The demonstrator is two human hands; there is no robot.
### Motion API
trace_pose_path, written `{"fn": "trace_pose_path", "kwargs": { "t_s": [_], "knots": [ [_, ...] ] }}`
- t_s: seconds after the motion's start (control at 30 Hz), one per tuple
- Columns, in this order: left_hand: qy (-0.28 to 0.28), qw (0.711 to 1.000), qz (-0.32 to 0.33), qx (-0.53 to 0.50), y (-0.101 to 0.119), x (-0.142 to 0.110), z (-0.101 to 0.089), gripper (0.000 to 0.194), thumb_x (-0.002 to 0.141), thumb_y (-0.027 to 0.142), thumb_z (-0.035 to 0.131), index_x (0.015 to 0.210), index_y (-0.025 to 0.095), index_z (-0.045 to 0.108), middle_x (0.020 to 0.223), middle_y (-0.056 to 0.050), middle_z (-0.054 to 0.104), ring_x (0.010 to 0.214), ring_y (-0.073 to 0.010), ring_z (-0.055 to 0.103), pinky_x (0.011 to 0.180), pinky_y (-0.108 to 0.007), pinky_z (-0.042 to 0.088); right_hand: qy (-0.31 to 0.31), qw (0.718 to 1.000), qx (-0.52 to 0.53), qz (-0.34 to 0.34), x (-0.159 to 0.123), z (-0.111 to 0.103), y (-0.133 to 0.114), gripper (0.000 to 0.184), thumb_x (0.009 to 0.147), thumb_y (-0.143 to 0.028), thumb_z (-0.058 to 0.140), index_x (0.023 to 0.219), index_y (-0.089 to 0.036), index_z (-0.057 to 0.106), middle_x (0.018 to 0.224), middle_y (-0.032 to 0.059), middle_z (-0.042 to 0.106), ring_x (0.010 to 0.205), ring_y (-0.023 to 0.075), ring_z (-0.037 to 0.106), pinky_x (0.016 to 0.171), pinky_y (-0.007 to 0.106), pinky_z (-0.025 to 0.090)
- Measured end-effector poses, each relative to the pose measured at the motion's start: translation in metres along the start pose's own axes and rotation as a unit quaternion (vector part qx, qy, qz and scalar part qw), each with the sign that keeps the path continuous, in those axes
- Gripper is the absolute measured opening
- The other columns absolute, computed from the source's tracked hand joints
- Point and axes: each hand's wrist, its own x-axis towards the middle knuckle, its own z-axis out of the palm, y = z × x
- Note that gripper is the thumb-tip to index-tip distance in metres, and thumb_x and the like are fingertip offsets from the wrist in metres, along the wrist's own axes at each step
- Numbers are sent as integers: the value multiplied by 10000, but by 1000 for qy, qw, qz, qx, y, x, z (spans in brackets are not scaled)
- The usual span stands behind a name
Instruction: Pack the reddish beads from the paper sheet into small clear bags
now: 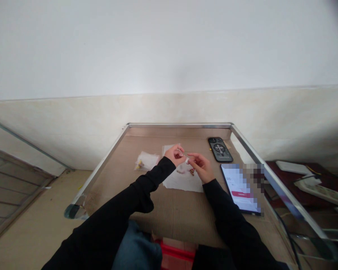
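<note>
Above a white paper sheet [183,183] on the cardboard-topped table [169,213], the left hand [174,155] and right hand [201,167] pinch a small white piece [187,160] between their fingertips; it looks light and fiddly, likely easiest held by its edges.

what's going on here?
One person is working bare-handed over a sheet of white paper on a cardboard-covered table. The left hand and right hand hold a small white piece between their fingertips. Small brass-coloured parts lie on the paper, and a clear plastic bag lies beside it. A dark phone and a lit screen are to the right.
</note>
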Motion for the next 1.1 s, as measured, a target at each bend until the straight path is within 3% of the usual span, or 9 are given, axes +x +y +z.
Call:
{"fn": "trace_pose_path", "kwargs": {
  "t_s": [0.2,0.47,0.63,0.77,1.0,1.1],
  "knots": [
    [-40,998,-25,-44,-1,-2,2,296,595,205,621,802,151,416,593,10,562,527,-102,552,510,-222,437,-7,999,-33,-4,-1,2,-2,356,708,-368,511,1010,-181,497,627,-16,485,454,68,427,399,197,413],
    [-29,998,0,-61,-1,-1,2,313,598,222,625,778,162,375,569,27,556,496,-97,547,481,-205,426,9,999,-36,1,-2,1,-3,323,689,-360,539,962,-187,525,658,2,535,492,92,466,425,221,440],
    [-54,996,-58,-42,-11,-5,-2,401,580,282,649,892,137,444,631,-24,595,544,-116,567,489,-214,422,90,996,-16,-13,2,-8,-3,292,676,-341,560,918,-179,542,620,-4,571,435,78,444,386,200,376],
    [-96,983,-126,-89,-21,-6,-11,391,538,262,680,836,98,488,576,-35,589,499,-105,554,443,-180,378,149,989,-6,-22,6,-14,0,315,679,-335,555,945,-168,526,667,12,599,420,63,424,390,193,353],
    [84,966,-187,-160,-21,4,-50,430,471,276,713,803,125,485,550,2,574,444,-87,527,452,-205,414,44,999,-7,5,4,-6,4,414,672,-335,557,1041,-172,464,663,-4,579,425,62,428,389,186,354],
    [116,967,-182,-133,-26,1,-76,413,472,293,710,782,127,493,539,8,570,418,-72,506,432,-190,402,21,1000,-23,1,3,-3,5,422,685,-338,541,1063,-172,449,696,7,579,434,63,432,402,194,373]
  ]
}}
